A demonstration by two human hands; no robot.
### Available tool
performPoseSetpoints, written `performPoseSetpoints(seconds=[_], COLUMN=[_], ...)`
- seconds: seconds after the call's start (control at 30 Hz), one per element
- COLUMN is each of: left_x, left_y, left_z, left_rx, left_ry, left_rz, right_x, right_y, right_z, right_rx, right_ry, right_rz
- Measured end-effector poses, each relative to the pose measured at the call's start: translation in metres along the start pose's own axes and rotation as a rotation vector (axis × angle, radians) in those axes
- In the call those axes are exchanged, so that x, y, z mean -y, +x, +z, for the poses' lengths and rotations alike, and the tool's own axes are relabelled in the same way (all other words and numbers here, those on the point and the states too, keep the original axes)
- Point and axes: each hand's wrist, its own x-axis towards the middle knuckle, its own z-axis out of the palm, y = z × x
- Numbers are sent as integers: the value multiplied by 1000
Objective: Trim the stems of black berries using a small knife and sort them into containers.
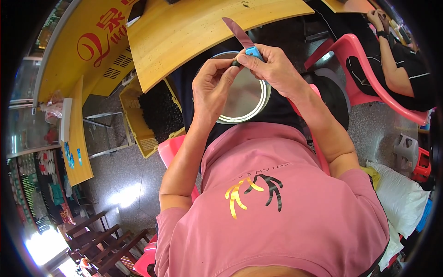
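My right hand (276, 69) is closed round the blue handle of a small knife (239, 34), its broad blade pointing up and away to the left. Between the fingertips of my left hand (210, 90) is a small dark rounded piece (236, 63), pinched close to the right thumb. Its exact kind is too small to tell. The base of the blade meets the handle just above it. Below both hands a round metal bowl (247, 113) with a shiny rim rests on my lap; little of its inside shows contents.
A yellow crate (148, 144) holding many small black pieces (159, 113) stands on the floor to the left. Ahead is a wooden table (184, 39) with dark crumbs. On the right, another person's arm (394, 74) shows beside a pink chair (355, 55). White sacks (399, 194) lie lower right.
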Motion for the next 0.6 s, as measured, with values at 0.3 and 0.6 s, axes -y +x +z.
performPoseSetpoints(seconds=[0.3,0.6], left_x=[-1,-8], left_y=[-4,-14], left_z=[-8,-35], left_rx=[32,-24], left_ry=[-68,161], left_rz=[-55,27], right_x=[-7,1], right_y=[3,2], right_z=[2,-6], right_rx=[-30,-75], right_ry=[-62,-57], right_rz=[-61,-19])
